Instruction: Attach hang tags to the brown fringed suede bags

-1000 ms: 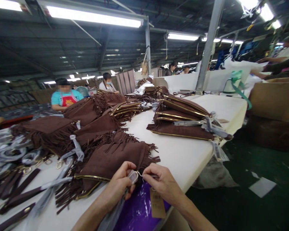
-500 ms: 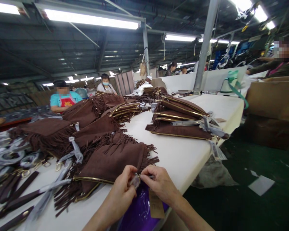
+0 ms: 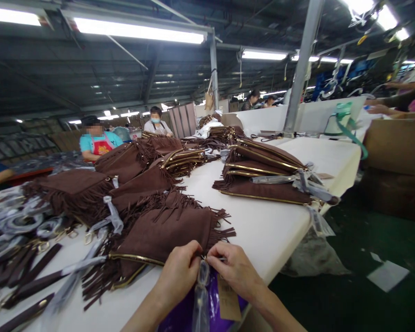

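A brown suede fringed bag (image 3: 166, 233) with a gold zip edge lies on the white table (image 3: 269, 226) in front of me. My left hand (image 3: 178, 276) and my right hand (image 3: 235, 269) meet at the bag's near corner, both pinched closed on a small zip-pull fitting. A clear plastic sleeve (image 3: 201, 295) hangs down between them. A brown paper tag (image 3: 228, 302) dangles under my right hand, over purple material (image 3: 190, 313) in my lap.
More fringed brown bags (image 3: 124, 180) pile up to the left and a neat stack (image 3: 263, 177) sits at the right. Straps and wrapped metal rings (image 3: 17, 240) cover the far left. Cardboard boxes (image 3: 397, 147) stand right. Other workers (image 3: 97, 140) sit beyond.
Both hands have closed in tighter at the bag's corner. The clear plastic sleeve, earlier held up between the fingers, now hangs straight down.
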`<state>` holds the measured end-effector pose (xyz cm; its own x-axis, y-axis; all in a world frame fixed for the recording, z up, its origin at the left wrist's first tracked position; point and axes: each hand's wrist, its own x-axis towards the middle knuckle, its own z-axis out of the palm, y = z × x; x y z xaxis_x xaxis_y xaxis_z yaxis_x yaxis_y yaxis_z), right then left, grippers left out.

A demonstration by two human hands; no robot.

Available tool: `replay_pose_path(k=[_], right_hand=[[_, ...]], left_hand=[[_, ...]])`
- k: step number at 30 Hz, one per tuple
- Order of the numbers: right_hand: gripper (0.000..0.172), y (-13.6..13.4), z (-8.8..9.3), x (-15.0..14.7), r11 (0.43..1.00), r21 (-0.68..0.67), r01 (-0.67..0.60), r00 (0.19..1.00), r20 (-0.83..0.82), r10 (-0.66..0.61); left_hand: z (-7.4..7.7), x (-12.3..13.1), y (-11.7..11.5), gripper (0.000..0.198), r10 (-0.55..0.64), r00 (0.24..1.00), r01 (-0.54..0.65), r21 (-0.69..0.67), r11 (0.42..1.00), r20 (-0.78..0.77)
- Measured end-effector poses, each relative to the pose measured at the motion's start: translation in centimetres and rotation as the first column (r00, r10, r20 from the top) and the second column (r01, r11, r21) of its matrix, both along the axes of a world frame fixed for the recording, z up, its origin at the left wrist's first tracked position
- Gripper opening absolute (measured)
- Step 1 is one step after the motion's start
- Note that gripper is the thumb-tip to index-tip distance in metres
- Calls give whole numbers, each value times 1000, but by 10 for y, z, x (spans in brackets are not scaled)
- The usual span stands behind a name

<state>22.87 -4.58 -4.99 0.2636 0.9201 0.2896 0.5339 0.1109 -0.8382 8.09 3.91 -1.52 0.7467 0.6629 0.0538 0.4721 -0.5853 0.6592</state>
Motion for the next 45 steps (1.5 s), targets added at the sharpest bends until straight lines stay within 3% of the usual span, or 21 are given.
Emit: replay_pose_path(k=[4, 7, 14, 20, 22, 24, 28, 31, 35, 40, 45], right_hand=[[14, 0, -1, 1, 1000, -8, -3, 1000, 8, 3], [10, 0, 2, 4, 999, -30, -38, 998, -49, 37], [14, 3, 19, 17, 992, -49, -115, 976, -190, 104], [11, 20, 24, 15, 992, 62, -109, 994, 14, 108], [13, 24, 21, 14, 991, 81, -103, 994, -31, 106], [16, 26, 16, 15, 991, 80, -106, 978, -172, 118], [26, 27, 5, 17, 993, 24, -115, 872, -476, 113], [28, 27, 1, 18, 995, 47, -93, 839, -534, 104], [27, 28, 1, 17, 994, 90, -59, 831, -547, 99], [29, 27, -1, 13, 992, 122, -44, 835, -541, 104], [29, 27, 0, 17, 991, 103, -80, 789, -601, 126]], left_hand=[[-4, 2, -1, 16, 6, 994, 11, 149, 989, -109], [-6, 2, 0, 14, 22, 993, 1, 188, 982, -120], [7, 0, 19, 14, 38, 991, -58, 157, 986, 127], [26, 13, 20, 13, -35, 979, -1, 179, 984, 200], [26, 18, 19, 14, -36, 970, 4, 133, 991, 240], [22, 20, 18, 16, 5, 958, -7, 6, 1000, 286], [5, 22, 19, 19, 48, 963, 16, -231, 973, 267], [-4, 24, 16, 20, 25, 963, 45, -253, 966, 267], [-8, 29, 14, 30, 105, 958, 3, -375, 927, 268], [-10, 32, 14, 29, 97, 957, 6, -352, 936, 273], [-4, 29, 13, 14, 111, 940, -3, -320, 947, 321]])
